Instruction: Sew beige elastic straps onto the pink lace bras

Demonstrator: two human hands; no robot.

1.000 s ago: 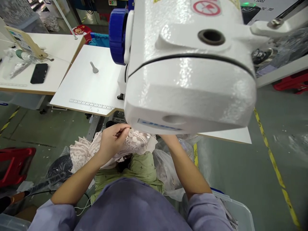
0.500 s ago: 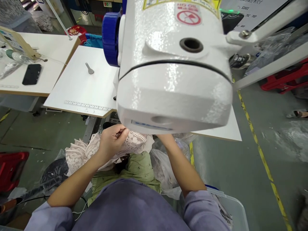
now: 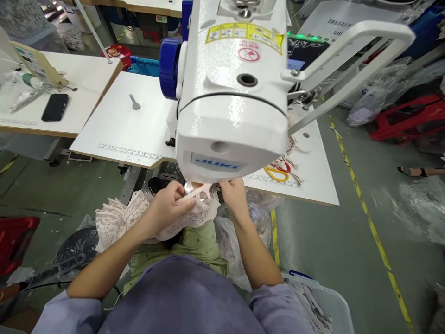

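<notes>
While our left hand (image 3: 170, 206) grasps the pale strip (image 3: 194, 193) below the machine head (image 3: 225, 120), we cannot tell whether the right hand (image 3: 234, 199) grips. We judge this positioning; next calls for careful alignment.

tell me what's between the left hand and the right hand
The head view shows a pale strip, lace fabric and a shiny metal part between the left hand and right hand.

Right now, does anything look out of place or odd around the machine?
Yes: loose clear plastic is crumpled on the floor at far right, near a foot. It looks like stray litter and could be a slip risk. I see no damage or spill.
</notes>
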